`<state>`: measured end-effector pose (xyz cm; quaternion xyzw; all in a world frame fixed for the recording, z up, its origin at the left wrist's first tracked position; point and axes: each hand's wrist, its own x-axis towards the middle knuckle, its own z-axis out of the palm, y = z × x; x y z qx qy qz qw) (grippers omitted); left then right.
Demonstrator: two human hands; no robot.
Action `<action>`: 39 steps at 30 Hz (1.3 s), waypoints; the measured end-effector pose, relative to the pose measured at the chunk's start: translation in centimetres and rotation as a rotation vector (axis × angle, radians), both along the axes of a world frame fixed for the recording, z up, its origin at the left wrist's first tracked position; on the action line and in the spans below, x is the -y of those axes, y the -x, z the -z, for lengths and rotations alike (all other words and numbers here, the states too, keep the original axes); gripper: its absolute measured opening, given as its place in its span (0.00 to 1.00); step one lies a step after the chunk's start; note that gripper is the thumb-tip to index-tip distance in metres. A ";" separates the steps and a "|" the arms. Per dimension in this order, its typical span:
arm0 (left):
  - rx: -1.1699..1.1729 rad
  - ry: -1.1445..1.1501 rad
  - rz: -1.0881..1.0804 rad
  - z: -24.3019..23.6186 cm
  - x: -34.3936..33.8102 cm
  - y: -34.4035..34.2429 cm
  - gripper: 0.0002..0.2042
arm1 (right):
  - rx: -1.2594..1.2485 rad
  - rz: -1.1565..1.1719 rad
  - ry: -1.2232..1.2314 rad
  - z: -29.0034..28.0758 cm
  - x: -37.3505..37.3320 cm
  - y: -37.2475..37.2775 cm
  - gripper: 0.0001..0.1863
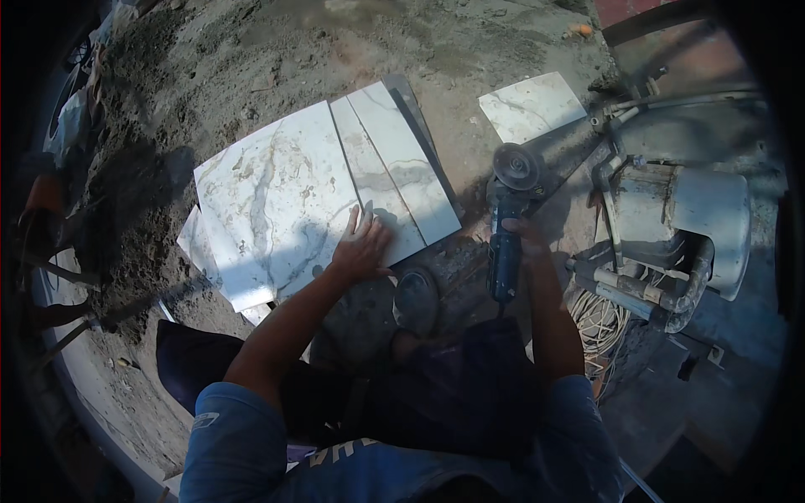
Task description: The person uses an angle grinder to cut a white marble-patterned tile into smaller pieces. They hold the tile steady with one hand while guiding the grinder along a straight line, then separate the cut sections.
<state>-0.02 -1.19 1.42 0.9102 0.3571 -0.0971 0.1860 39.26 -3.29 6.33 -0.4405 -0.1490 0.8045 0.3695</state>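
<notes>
My left hand (364, 243) rests with fingers stretched out on white marble-patterned tiles, near their front edge. Under and beside it are a large tile (277, 184) on the left and a tile (398, 151) on the right, which a dark straight line divides lengthwise. My right hand (530, 239) is wrapped round the body of a dark angle grinder (504, 260). The grinder's round disc (515, 166) points away from me, to the right of the tiles and apart from them. I cannot tell whether the disc is spinning.
A smaller piece of tile (532, 107) lies on the sandy ground (277, 67) at the back right. Grey pipes (637, 293) and a pale metal tank (713, 226) stand at the right, with a coil of cable or hose (602, 323) nearby. My shoe (416, 298) is just before the tiles.
</notes>
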 end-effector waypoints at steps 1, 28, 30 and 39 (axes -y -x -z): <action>0.038 -0.049 -0.002 0.2 0.9 -0.6 0.46 | -0.004 0.016 0.006 0.0 -0.1 0.7 0.26; 0.131 0.311 0.174 5.0 -10.7 -24.3 0.29 | 0.369 0.445 -0.029 -5.0 3.5 -1.7 0.28; 0.127 0.302 0.238 5.0 -9.9 -24.7 0.31 | 0.381 0.351 -0.050 -3.6 3.0 -3.6 0.27; 0.198 0.244 0.420 4.7 -8.0 -22.2 0.27 | 0.476 0.130 0.012 -3.5 -2.1 -2.6 0.26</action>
